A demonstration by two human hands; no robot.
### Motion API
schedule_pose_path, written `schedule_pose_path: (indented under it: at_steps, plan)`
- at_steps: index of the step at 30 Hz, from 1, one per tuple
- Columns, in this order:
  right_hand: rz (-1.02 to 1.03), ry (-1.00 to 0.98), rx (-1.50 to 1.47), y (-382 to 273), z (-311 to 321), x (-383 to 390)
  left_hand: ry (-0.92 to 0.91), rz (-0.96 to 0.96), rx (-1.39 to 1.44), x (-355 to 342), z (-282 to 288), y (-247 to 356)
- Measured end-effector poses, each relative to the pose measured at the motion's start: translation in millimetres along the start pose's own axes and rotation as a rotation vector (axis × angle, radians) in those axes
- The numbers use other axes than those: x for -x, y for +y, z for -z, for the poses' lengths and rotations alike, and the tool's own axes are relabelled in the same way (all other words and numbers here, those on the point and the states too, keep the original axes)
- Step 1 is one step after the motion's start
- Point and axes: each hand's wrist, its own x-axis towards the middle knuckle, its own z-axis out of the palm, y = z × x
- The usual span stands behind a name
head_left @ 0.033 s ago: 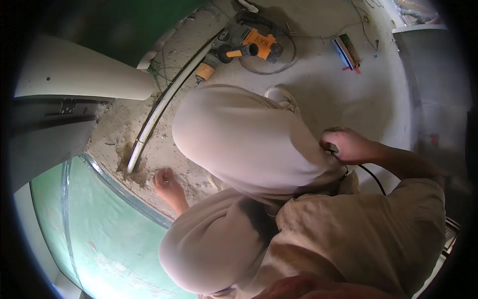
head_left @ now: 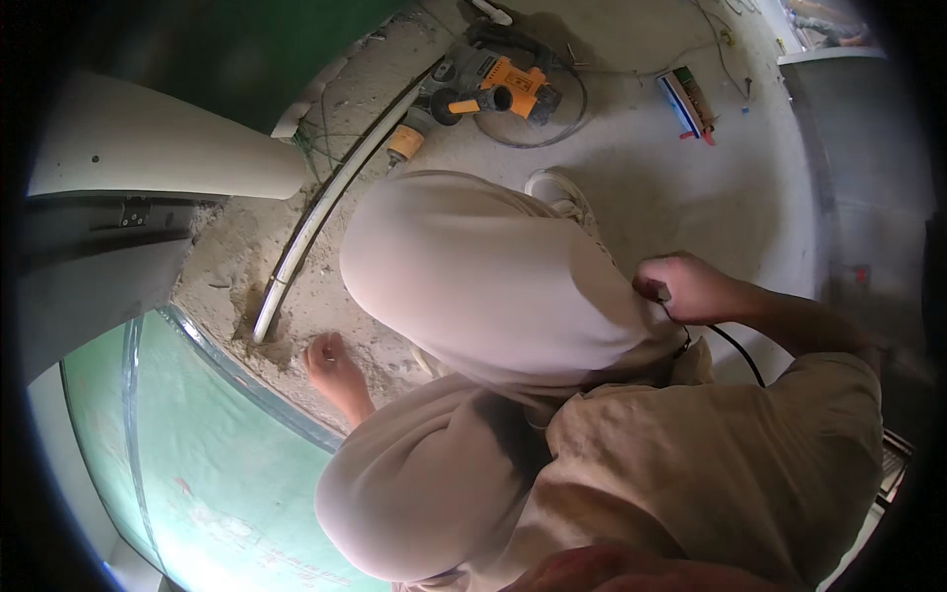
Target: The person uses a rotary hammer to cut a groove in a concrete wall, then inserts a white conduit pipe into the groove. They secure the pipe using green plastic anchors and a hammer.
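Note:
My left hand (head_left: 335, 367) is low over the dusty, broken floor strip, its fingers curled. Whatever it may hold is too small to make out. Just ahead of it lies the near end of a white plastic pipe (head_left: 286, 281), in a rough channel with a dark line alongside. Beside my bent right knee, my right hand (head_left: 681, 288) is closed on a black cable (head_left: 740, 351), which runs back past my forearm and out of sight under my shirt. Part of the cable's other end is hidden by the knee.
An orange and black demolition hammer (head_left: 508, 84) lies by the pipe's far end, its cord looped. To its right rests a small box (head_left: 686, 103). Green sheeting (head_left: 227, 434) covers the floor at left. A dark panel (head_left: 863, 178) stands at right.

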Motion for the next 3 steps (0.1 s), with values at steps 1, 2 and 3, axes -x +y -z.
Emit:
schedule_pose_path:
  at_steps: [1,2,3]
  plan:
    - [-0.040,-0.048,-0.143,-4.5,3.1,-5.7,0.007,0.041,0.003,-0.6,5.8,-0.6]
    - [-0.095,-0.090,-0.293,-5.9,4.8,-6.5,-0.004,0.038,-0.017,-2.3,7.0,-0.7]
    - [-0.150,-0.133,-0.441,-6.2,6.2,-8.4,-0.016,0.037,-0.036,-3.6,8.3,-3.1]
